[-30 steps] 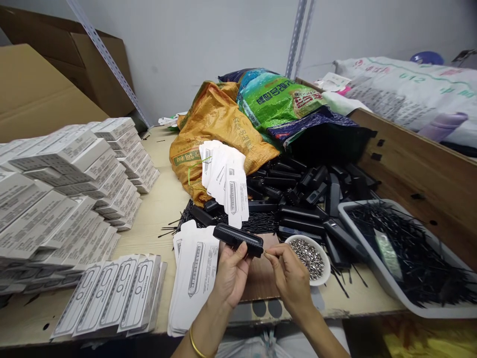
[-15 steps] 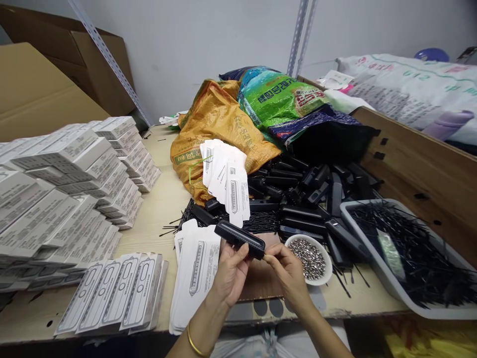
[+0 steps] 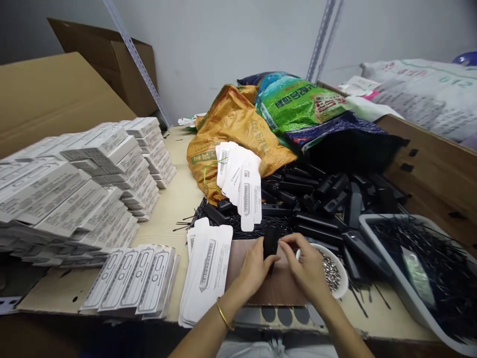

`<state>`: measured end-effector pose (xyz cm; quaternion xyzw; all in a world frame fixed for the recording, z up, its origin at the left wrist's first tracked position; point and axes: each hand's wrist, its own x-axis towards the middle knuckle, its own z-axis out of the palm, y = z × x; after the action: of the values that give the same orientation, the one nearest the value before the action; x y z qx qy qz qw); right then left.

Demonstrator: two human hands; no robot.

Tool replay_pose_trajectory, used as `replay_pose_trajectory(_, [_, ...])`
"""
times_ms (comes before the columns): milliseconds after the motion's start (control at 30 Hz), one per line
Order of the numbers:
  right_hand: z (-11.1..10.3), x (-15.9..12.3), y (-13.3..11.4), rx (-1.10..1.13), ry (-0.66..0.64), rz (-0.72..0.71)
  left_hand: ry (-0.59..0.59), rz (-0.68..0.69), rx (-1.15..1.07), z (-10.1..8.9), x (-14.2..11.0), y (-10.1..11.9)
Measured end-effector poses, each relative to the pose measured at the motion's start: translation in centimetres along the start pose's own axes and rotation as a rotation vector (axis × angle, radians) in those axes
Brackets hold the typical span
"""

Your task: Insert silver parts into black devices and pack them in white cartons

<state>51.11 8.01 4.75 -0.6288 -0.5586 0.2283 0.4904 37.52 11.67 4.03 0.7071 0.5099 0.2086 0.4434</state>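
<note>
A black oblong plastic piece (image 3: 271,243) stands roughly upright above the brown board (image 3: 278,291). My left hand (image 3: 255,266) is closed around its lower part, with the thumb across the front. At its right edge is my right hand (image 3: 302,261), thumb and forefinger pinched together; whatever lies between those fingertips is too small to make out. Just behind the right hand sits a white bowl (image 3: 345,288) of small shiny metal parts, partly covered by that hand. Flat printed white cartons (image 3: 206,268) lie left of the board.
Stacked white boxes (image 3: 93,194) fill the left side, with more boxes (image 3: 128,278) in front. Many black pieces (image 3: 320,223) lie heaped behind the bowl. A grey-white tray (image 3: 406,293) of thin black sticks stands right. Orange (image 3: 238,124) and green bags (image 3: 301,99) slump behind.
The black piece has turned from lying slantwise to nearly upright, and now shows a narrower side. My right hand has moved from its lower end to its upper right edge. The view has shifted.
</note>
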Motion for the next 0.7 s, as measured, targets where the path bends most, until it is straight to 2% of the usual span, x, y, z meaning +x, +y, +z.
replay_pose_trajectory(67, [1.8, 1.0, -0.7, -0.084, -0.154, -0.086, 0.042, 0.026, 0.089, -2.1, -1.4, -0.8])
replay_pose_trajectory(133, [4.0, 1.8, -1.2, -0.160, -0.298, -0.135, 0.140, 0.009, 0.254, -4.7, -3.4, -2.2])
replay_pose_trajectory(233, [7.9, 2.9, -1.9, -0.241, -0.495, -0.135, 0.290, -0.163, 0.557, -7.9, -5.8, -5.0])
replay_pose_trajectory(333, [11.3, 4.3, -2.3, -0.298, -0.618, -0.092, 0.309, -0.297, 0.694, -9.0, -6.5, -7.2])
replay_pose_trajectory(433, [12.7, 5.7, -2.2, -0.316, -0.655, -0.055, 0.330, -0.278, 0.677, -9.0, -6.0, -7.7])
replay_pose_trajectory(500, [11.9, 6.4, -2.1, -0.282, -0.676, -0.065, 0.363, -0.251, 0.539, -9.4, -5.7, -7.0])
replay_pose_trajectory(567, [10.1, 6.9, -2.2, -0.228, -0.680, -0.099, 0.343, -0.205, 0.243, -9.9, -5.7, -5.6])
replay_pose_trajectory(633, [8.0, 7.0, -2.4, -0.136, -0.649, -0.152, 0.167, -0.175, -0.181, -10.2, -5.9, -4.1])
replay_pose_trajectory(700, [6.0, 7.0, -2.5, 0.044, -0.643, -0.208, -0.105, -0.210, -0.648, -9.7, -6.2, -2.9])
